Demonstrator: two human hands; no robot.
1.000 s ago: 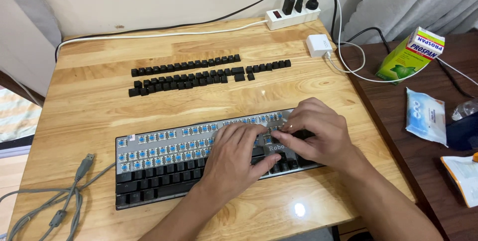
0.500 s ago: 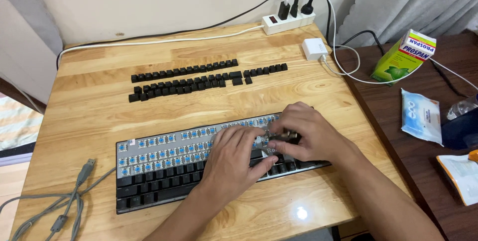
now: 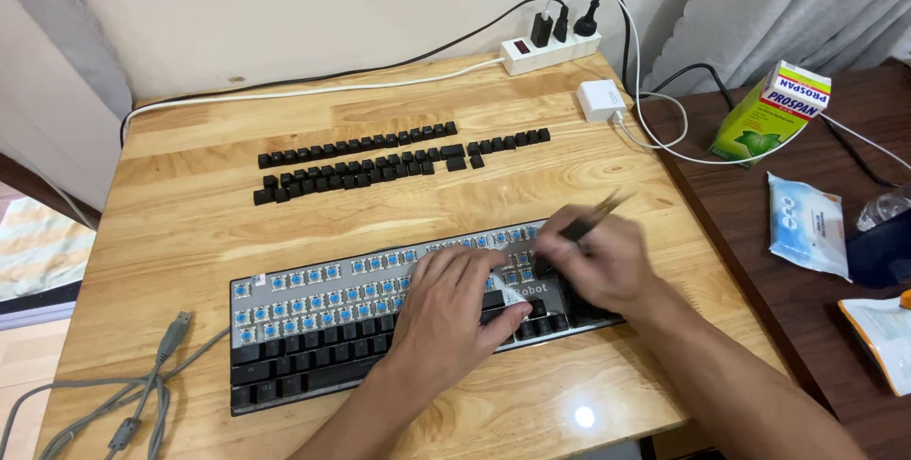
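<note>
On the pale wooden table [image 3: 190,223] lies a long grey mechanical keyboard [image 3: 323,318], long axis left to right, upper rows stripped to blue switches (black loose keycaps [image 3: 380,161] sit in rows well behind). The left hand [image 3: 451,313] rests flat and unclenched on its middle. The right hand [image 3: 603,265], blurred, pinches a thin dark keycap tool [image 3: 593,218] just right of it, tip down toward the keys.

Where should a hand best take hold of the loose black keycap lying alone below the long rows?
Pinch the single keycap by its two opposite side walls, coming straight from above. It sits flat on the wooden table with free space around it, apart from its neighbours.
</note>
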